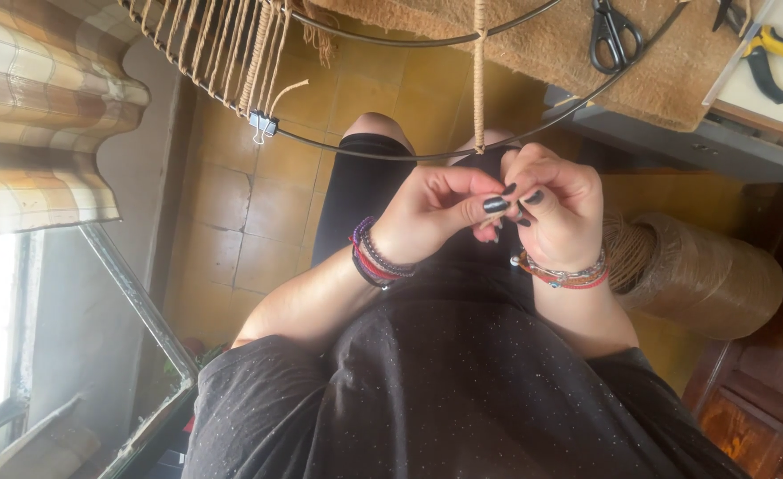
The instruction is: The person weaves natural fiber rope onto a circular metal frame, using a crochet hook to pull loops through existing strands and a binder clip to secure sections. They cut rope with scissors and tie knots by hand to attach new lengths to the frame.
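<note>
Seen from above the seated person: both hands meet in front of the lap, just below a thin dark metal hoop [365, 153] that curves across the view. A tan cord [478, 80], twisted and rope-like, runs straight down from the top edge, crosses the hoop and ends between the fingertips; its long axis lies along the line from the hoop to the hands, so the cord lies directly beyond the fingers, away from the body. The left hand [431, 213] has thumb and forefinger pressed together on the cord's lower end; the right hand [555, 208] is curled close against it, fingertips touching the same end, though exactly which fingers grip is hidden. Both hands are about equally near the cord, the knuckles touching. Nails are painted dark; beaded bracelets [375, 257] ring both wrists. To the left on the hoop hangs a fringe of knotted cords [232, 44], held by a small metal binder clip [263, 126]. Beyond the hoop a coarse brown mat [533, 44] covers the worktop, carrying black-handled scissors [611, 34] and yellow-handled pliers [777, 49]. A large spool of twine [702, 270] lies on its side to the right, above yellowish floor tiles [258, 213].
</note>
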